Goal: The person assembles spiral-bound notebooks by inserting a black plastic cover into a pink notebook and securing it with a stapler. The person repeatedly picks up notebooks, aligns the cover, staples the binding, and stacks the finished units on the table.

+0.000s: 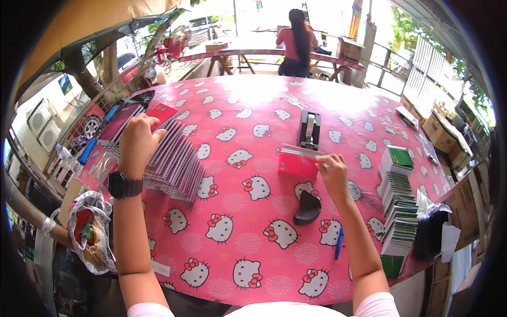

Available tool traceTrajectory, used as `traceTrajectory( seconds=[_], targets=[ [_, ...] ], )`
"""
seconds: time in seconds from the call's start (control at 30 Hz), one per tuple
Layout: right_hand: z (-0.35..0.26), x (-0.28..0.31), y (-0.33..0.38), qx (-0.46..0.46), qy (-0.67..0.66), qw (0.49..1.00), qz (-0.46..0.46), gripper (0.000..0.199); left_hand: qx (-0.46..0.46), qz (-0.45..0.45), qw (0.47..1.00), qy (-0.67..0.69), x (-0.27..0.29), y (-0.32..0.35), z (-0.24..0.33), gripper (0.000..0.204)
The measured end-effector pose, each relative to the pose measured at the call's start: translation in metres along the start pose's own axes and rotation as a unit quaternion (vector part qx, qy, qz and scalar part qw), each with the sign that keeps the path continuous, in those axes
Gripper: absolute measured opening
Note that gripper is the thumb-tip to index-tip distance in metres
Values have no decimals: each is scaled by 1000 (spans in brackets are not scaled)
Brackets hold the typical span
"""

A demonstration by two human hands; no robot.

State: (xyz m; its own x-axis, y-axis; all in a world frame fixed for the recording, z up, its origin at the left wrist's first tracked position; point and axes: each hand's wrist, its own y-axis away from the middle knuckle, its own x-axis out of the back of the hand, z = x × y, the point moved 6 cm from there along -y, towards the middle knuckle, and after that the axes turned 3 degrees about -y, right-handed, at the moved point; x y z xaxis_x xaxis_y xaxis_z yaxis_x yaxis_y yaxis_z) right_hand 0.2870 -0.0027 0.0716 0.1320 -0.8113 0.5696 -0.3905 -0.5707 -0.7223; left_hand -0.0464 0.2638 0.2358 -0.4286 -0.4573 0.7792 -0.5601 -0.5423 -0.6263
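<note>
Left hand: your left hand point(138, 142) is over a glossy red rectangular booklet point(162, 112) at the far end of the booklet row; whether the fingers grip it, you cannot tell.
Right hand: your right hand point(332, 171) has thumb and fingertips drawn together at the right upper corner of the red bundle; what exactly they grasp is too small to tell.
Red bundle: a small block of red-covered booklets point(297, 165) sits right of the middle of the pink, cat-printed worktop point(232, 185).
Booklet row: a long, tightly packed row of thin booklets point(177, 164) lies toward the left edge, under your left hand.
In the way: a black tape dispenser point(309, 129) stands just beyond the bundle; a black, curved, ridged object point(307, 208) lies on its near side.
Near right: a slim blue pen point(339, 244) lies beside your right forearm.
Right edge: green-covered booklets point(398, 203) form a long row.
Left side: a patterned cloth bag point(107, 224) sits beside the near left corner.
Beyond far edge: a person point(297, 45) stands at another table.
</note>
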Motion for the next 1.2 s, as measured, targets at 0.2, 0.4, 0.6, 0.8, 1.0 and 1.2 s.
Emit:
traceTrajectory(
  seconds=[0.2,0.4,0.6,0.8,1.0,1.2],
  targets=[
    [16,-55,-13,26,148,986,-67,28,7,0,994,-113,-11,-15,3,22],
    [25,-48,-18,10,92,996,-15,12,-91,155,982,64,14,23,71,29],
    [19,-42,-29,53,84,995,-22,6,-128,146,927,321,-29,88,147,25],
    [22,-51,-9,41,145,987,-59,33,-50,52,901,427,-77,125,172,21],
    [32,-53,-14,44,130,989,-55,26,11,63,911,408,-99,143,147,18],
    [32,-50,-24,27,101,994,-44,21,36,64,903,424,-101,141,143,17]
  ],
)
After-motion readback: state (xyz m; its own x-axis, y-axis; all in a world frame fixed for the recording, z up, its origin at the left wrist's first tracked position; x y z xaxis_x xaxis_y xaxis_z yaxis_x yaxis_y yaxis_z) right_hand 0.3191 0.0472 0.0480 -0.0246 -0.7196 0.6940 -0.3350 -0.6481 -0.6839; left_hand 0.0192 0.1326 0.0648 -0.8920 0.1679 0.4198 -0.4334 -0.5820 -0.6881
